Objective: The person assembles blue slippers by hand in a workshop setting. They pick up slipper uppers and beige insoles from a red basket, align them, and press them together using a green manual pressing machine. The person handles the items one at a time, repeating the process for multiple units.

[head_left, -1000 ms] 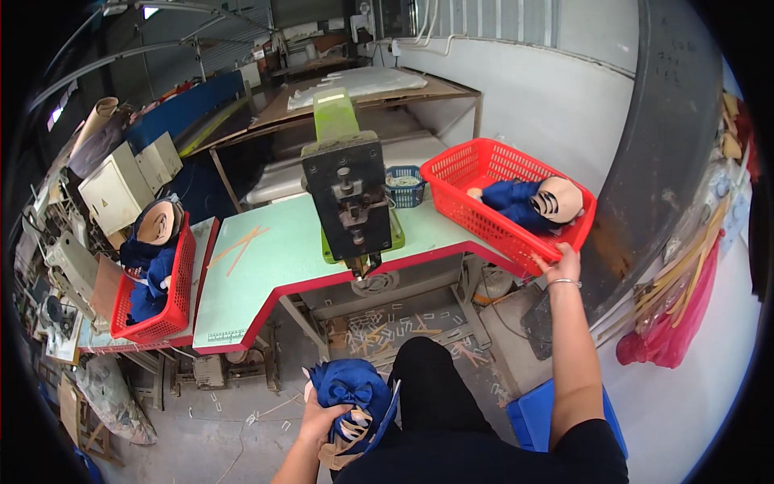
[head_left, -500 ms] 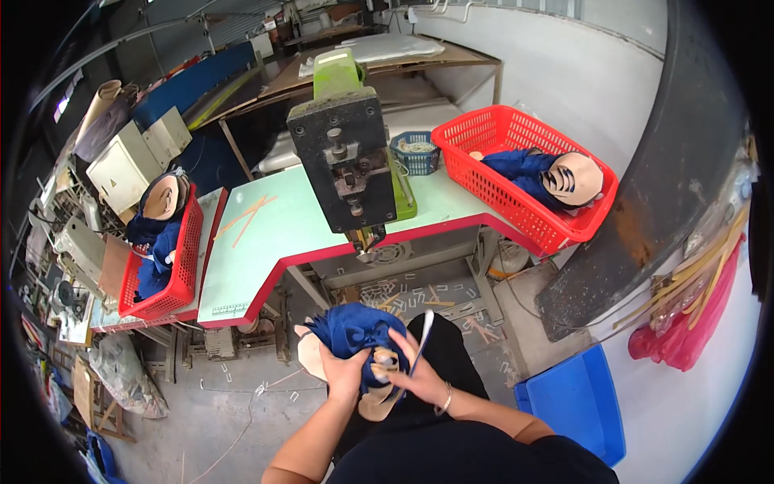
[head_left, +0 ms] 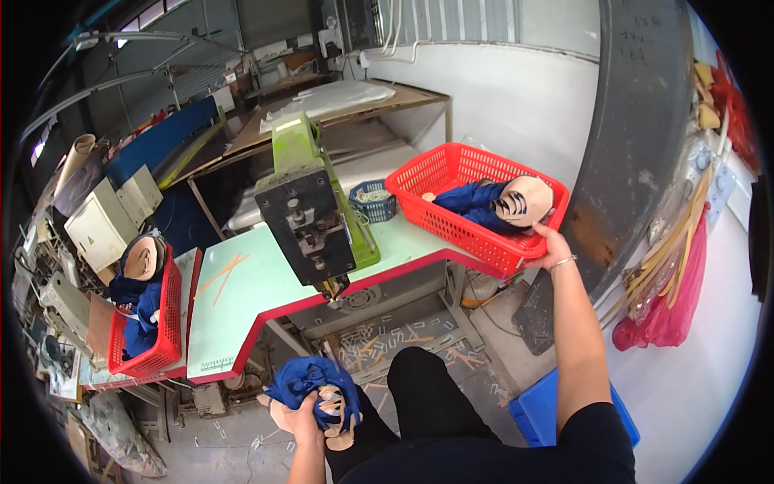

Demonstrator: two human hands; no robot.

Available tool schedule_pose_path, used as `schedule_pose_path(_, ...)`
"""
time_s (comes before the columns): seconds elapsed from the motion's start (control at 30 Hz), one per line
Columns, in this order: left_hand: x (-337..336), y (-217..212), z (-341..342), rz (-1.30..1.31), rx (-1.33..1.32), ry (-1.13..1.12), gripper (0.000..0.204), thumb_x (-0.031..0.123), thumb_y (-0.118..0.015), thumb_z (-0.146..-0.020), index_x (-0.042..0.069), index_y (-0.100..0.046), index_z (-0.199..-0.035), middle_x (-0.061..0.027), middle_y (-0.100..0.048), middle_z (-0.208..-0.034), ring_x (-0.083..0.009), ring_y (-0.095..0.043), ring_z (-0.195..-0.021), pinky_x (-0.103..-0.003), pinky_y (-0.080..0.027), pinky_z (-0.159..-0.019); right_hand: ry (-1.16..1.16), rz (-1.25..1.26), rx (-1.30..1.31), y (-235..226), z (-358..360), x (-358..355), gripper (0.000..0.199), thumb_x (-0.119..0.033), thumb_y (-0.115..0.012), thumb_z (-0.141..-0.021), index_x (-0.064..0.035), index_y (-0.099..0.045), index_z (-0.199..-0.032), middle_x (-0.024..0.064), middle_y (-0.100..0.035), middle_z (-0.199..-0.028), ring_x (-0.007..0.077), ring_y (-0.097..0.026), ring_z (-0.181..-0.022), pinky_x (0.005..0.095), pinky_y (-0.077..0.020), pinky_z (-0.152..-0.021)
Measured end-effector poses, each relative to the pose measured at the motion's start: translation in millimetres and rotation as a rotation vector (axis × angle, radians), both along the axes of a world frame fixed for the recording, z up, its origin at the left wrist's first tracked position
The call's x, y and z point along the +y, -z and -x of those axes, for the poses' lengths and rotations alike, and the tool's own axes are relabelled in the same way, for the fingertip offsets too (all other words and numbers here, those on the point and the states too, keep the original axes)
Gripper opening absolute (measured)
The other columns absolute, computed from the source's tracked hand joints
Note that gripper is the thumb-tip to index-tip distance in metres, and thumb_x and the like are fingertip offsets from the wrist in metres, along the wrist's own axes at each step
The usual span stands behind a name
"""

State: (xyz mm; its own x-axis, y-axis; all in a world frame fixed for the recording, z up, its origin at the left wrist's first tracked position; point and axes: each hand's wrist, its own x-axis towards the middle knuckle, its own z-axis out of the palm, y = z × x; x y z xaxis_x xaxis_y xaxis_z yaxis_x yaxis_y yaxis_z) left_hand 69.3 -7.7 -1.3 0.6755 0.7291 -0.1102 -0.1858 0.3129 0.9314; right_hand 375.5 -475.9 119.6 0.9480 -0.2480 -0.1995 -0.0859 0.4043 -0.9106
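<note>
1. So, the left hand (head_left: 301, 418) is holding a blue bundle (head_left: 309, 381) of cloth with beige pieces, low beside the person's left leg and off the table; the thumb is pressing on the cloth, while the other fingers are mostly hiding behind it.
2. Over on the other side, the right hand (head_left: 555, 248) is gripping the near right corner of a red basket (head_left: 435, 224), fingers closing on the plastic and thumb lying by the rim; a bracelet (head_left: 565, 263) is circling the wrist.
3. Inside that basket, more blue cloth (head_left: 472, 203) is lying with a slotted beige piece (head_left: 524, 202) just beside the thumb.
4. At the centre, a green machine (head_left: 297, 149) with a black front plate is standing on the pale green table (head_left: 258, 270), and a pale label (head_left: 292, 124) is sitting on its top, its print too small to make out.
5. Down at the table's near left corner, a ruler scale (head_left: 216, 363) is showing fine markings.
6. Up on the dark panel (head_left: 621, 161), handwritten marks (head_left: 638, 37) are showing in a few short rows.
7. Farther left, a second red basket (head_left: 168, 323) is carrying blue cloth and beige pieces, while thin tan strips (head_left: 219, 278) are crossing on the table.
</note>
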Motion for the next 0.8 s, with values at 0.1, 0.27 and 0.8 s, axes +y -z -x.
schedule_pose_path(0.1,13,1,3,-0.048,-0.009,-0.066,0.042,-0.008,-0.063,-0.07,0.001,-0.054,-0.11,-0.0076,-0.061,-0.101,-0.0197,-0.06,-0.091,-0.032,-0.049,-0.082,-0.154,-0.032,0.008,-2,-2,-12,0.035,-0.003,-0.057,-0.075,0.0018,-0.053,-0.11,0.0142,-0.061,-0.103,0.0325,-0.059,-0.099,0.0516,-0.0488,-0.084)
schedule_pose_path(0.27,52,26,29,0.001,-0.074,-0.109,0.056,-0.008,-0.063,-0.067,0.003,-0.047,-0.12,-0.0085,-0.056,-0.11,-0.0197,-0.057,-0.095,-0.031,-0.046,-0.086,-0.062,0.053,-0.268,10,87,-64,0.039,0.006,-0.053,-0.07,0.0016,-0.054,-0.109,0.0092,-0.061,-0.096,0.0207,-0.06,-0.086,0.0345,-0.0502,-0.079)
schedule_pose_path(0.8,49,-84,77,-0.509,0.08,-0.175,0.062,0.0,-0.072,-0.061,-0.002,-0.047,-0.118,-0.0096,-0.056,-0.108,-0.0181,-0.055,-0.098,-0.03,-0.042,-0.089,-0.507,0.091,-0.024,109,225,83,0.053,0.013,-0.052,-0.065,0.0009,-0.052,-0.117,0.0093,-0.064,-0.103,0.0172,-0.063,-0.087,0.0297,-0.0516,-0.077)
